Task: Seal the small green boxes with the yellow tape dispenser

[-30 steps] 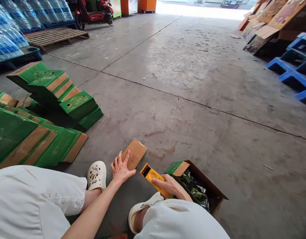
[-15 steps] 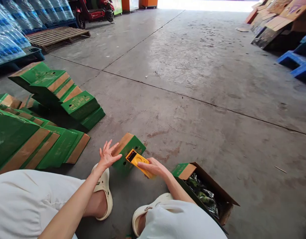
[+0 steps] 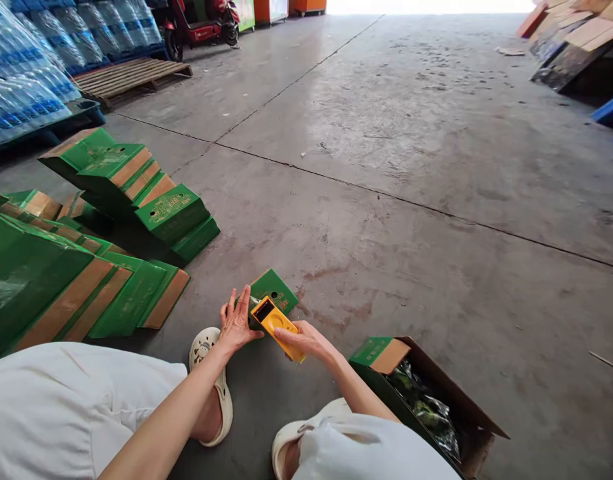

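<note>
My right hand (image 3: 302, 339) is wrapped round a yellow multimeter (image 3: 275, 321) with a dark display at its upper end and a round dial below. Just left of the meter's upper end is my left hand (image 3: 235, 325), open, fingers raised and thumb stretched toward the meter. Behind both hands lies a small green cardboard box (image 3: 279, 288) with dark round holes, partly covered by them. Whether the left fingers touch the box or the meter I cannot tell. A small pale bit shows between the left fingers and the meter's top.
An open green carton (image 3: 381, 353) holding dark plastic-wrapped items stands by my right leg. Stacked green cartons (image 3: 179, 213) are on the left. Farther back are wrapped water bottles (image 3: 21, 107), a wooden pallet (image 3: 131, 75), a red scooter (image 3: 201, 30) and cardboard boxes (image 3: 579, 50).
My left hand has moved right, closer to the multimeter, and covers more of the green box. The right hand keeps hold of the meter. The view has shifted slightly left.
</note>
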Available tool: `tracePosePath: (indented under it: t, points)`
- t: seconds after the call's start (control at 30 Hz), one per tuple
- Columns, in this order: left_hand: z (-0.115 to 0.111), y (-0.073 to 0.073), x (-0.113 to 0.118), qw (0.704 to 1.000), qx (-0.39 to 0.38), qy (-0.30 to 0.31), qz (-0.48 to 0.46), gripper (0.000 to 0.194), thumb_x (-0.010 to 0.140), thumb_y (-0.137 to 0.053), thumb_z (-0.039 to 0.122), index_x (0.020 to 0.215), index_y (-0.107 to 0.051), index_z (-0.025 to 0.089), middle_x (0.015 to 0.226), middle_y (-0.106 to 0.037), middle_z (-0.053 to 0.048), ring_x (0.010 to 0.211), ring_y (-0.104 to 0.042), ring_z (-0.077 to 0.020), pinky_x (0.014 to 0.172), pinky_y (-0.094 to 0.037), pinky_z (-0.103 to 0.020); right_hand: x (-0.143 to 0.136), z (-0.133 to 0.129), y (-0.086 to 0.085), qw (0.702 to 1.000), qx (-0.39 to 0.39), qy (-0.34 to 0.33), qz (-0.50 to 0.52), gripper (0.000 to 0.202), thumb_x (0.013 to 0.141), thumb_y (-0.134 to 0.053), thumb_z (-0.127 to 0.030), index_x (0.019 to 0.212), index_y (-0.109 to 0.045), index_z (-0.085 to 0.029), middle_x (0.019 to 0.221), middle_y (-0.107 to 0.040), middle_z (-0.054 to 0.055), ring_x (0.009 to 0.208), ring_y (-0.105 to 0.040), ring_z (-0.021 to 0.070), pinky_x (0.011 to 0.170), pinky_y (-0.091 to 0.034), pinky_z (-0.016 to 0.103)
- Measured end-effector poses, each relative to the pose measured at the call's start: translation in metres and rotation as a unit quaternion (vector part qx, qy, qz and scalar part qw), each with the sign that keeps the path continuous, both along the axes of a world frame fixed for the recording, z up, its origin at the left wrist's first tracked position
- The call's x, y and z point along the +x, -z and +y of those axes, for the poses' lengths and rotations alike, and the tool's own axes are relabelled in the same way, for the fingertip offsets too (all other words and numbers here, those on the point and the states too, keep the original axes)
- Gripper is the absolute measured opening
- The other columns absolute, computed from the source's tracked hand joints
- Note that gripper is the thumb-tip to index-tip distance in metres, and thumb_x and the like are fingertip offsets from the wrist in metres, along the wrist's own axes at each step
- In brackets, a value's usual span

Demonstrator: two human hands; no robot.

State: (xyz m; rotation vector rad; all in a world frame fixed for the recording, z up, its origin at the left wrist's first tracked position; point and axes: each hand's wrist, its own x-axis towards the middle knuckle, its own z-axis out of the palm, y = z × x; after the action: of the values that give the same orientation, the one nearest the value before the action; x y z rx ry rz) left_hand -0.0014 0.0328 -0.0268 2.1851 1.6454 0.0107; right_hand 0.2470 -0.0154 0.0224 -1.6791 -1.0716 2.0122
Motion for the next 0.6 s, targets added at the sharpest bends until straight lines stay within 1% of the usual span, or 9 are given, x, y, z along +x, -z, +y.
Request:
tracePosePath:
  t: [0.07,0.13,0.2,0.23,0.27,0.4,0.5,0.6]
  points:
    - [0.0,0.001,-0.003,0.999,-0.031,-0.031,0.023,0.139,0.066,-0.09,0.056,0.173,-0.004,0.036,0.18,-0.018,-0.009,0.163,-0.015,-0.041,0.121,-0.03,-0.056,0.008,-0.008,0.0,1.0,-0.002,0.009,0.03,0.064,0.08,-0.072,-0.08,0.086,-0.066,-0.017,0.069,-0.067,0.002,0.062,-0.066,0.0168,0.055,-0.046,0.023]
    - [-0.001,0.0,-0.003,0.996,-0.065,-0.054,0.036,0.132,0.068,-0.088,0.059,0.172,-0.009,0.041,0.18,-0.013,-0.007,0.156,-0.027,-0.0428,0.116,-0.036,-0.055,0.014,-0.015,0.001,0.999,-0.001,0.023,0.044,0.065,0.08,-0.071,-0.082,0.088,-0.064,-0.017,0.07,-0.067,0.001,0.062,-0.066,0.0168,0.055,-0.047,0.024]
    - [-0.002,-0.002,-0.002,0.993,-0.085,-0.067,0.043,0.128,0.069,-0.086,0.06,0.171,-0.011,0.044,0.18,-0.014,-0.006,0.149,-0.037,-0.0424,0.114,-0.038,-0.054,0.014,-0.021,0.001,0.998,-0.005,0.035,0.048,0.066,0.078,-0.072,-0.083,0.088,-0.063,-0.018,0.07,-0.067,0.001,0.063,-0.066,0.0172,0.056,-0.047,0.024]
    - [-0.003,-0.003,-0.001,0.993,-0.088,-0.068,0.047,0.128,0.069,-0.086,0.06,0.171,-0.011,0.043,0.178,-0.017,-0.007,0.148,-0.038,-0.0421,0.114,-0.037,-0.054,0.012,-0.024,0.0,0.998,-0.011,0.038,0.051,0.067,0.077,-0.071,-0.084,0.087,-0.062,-0.019,0.07,-0.067,0.001,0.063,-0.066,0.0175,0.056,-0.047,0.025]
    - [-0.003,-0.004,0.0,0.993,-0.086,-0.065,0.052,0.129,0.068,-0.086,0.061,0.171,-0.011,0.043,0.177,-0.021,-0.008,0.148,-0.037,-0.0422,0.115,-0.035,-0.054,0.008,-0.026,0.0,0.997,-0.019,0.041,0.057,0.067,0.077,-0.071,-0.085,0.087,-0.062,-0.019,0.069,-0.067,0.001,0.062,-0.067,0.0179,0.056,-0.048,0.025]
    - [-0.006,-0.006,0.002,0.996,-0.045,-0.038,0.062,0.134,0.065,-0.088,0.064,0.172,-0.013,0.038,0.168,-0.031,-0.012,0.157,-0.022,-0.0423,0.123,-0.025,-0.055,-0.011,-0.034,-0.003,0.995,-0.033,0.027,0.086,0.068,0.075,-0.071,-0.086,0.085,-0.063,-0.02,0.072,-0.069,0.003,0.063,-0.067,0.0186,0.058,-0.049,0.026]
    - [-0.009,-0.007,0.002,0.998,-0.021,-0.023,0.062,0.128,0.067,-0.088,0.063,0.171,-0.018,0.038,0.165,-0.033,-0.012,0.155,-0.023,-0.0412,0.124,-0.022,-0.055,-0.019,-0.04,-0.009,0.994,-0.035,0.027,0.098,0.066,0.071,-0.078,-0.083,0.085,-0.065,-0.021,0.076,-0.069,0.004,0.067,-0.067,0.0183,0.06,-0.05,0.026]
    - [-0.009,-0.012,0.002,0.996,-0.039,-0.022,0.074,0.124,0.067,-0.087,0.065,0.17,-0.02,0.044,0.164,-0.033,-0.011,0.152,-0.026,-0.0417,0.122,-0.021,-0.06,-0.018,-0.047,-0.015,0.992,-0.042,0.045,0.114,0.068,0.069,-0.078,-0.085,0.089,-0.065,-0.021,0.075,-0.067,0.002,0.066,-0.066,0.0186,0.06,-0.051,0.027]
